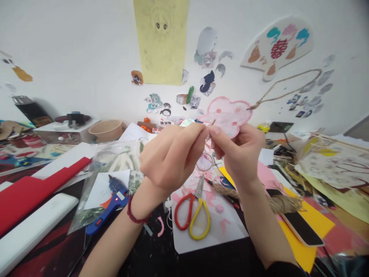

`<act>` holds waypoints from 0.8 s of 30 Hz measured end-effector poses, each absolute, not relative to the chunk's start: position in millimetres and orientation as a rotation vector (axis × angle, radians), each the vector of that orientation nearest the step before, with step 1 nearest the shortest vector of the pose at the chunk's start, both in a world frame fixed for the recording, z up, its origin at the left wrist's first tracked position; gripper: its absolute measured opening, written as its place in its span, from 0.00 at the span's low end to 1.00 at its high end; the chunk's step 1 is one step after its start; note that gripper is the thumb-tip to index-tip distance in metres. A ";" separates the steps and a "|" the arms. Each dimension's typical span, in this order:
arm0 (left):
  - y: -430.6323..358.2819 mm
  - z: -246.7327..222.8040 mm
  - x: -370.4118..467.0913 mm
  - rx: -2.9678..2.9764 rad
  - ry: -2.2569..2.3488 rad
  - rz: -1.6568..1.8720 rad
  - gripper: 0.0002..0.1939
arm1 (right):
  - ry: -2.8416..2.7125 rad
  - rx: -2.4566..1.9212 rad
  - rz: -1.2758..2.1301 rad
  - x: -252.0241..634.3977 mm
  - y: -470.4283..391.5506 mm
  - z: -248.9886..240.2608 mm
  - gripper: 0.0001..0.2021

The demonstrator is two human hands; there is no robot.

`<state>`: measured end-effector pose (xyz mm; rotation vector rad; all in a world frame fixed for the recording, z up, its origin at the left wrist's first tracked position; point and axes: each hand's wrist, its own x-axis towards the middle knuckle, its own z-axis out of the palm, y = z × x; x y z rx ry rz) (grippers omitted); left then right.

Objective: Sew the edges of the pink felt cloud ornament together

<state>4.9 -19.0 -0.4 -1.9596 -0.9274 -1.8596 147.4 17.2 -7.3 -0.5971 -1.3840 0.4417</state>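
My right hand (240, 148) is closed on a pink-edged, cloud-shaped piece (227, 113) with small pink marks, raised above the table. A loop of twine (276, 82) sticks out from its upper right corner. My left hand (173, 156) is closed in a pinch at the cloud's lower left edge, and a short end of twine (213, 122) shows between the two hands' fingertips. What else the fingers grip is hidden. Just below them is a round hoop (204, 162) with pink bits. Scissors (196, 215) with one red and one yellow handle lie on white paper (184, 244).
A blue glue gun (111, 209) lies left of my left forearm on a plastic bag. A twine bundle (284, 204) and a phone (302, 227) are on the right. Red strips (37, 192) and a white case (37, 227) lie far left. The wall stands close behind.
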 end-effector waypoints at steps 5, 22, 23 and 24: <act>-12.6 -2.9 6.1 -1.765 -0.643 -1.727 0.03 | -1.394 -0.565 0.368 146.3 15.2 -7.9 0.17; -19.6 -15.2 2.9 -1.648 -0.562 -1.828 0.03 | -1.484 -0.650 0.110 125.2 -26.0 -11.7 0.19; -19.0 -16.2 4.2 -1.616 -0.570 -1.826 0.04 | -1.488 -0.634 0.090 124.6 -27.0 -11.8 0.19; -18.2 -17.4 5.3 -1.586 -0.573 -1.826 0.04 | -1.496 -0.619 0.070 124.2 -27.6 -12.1 0.19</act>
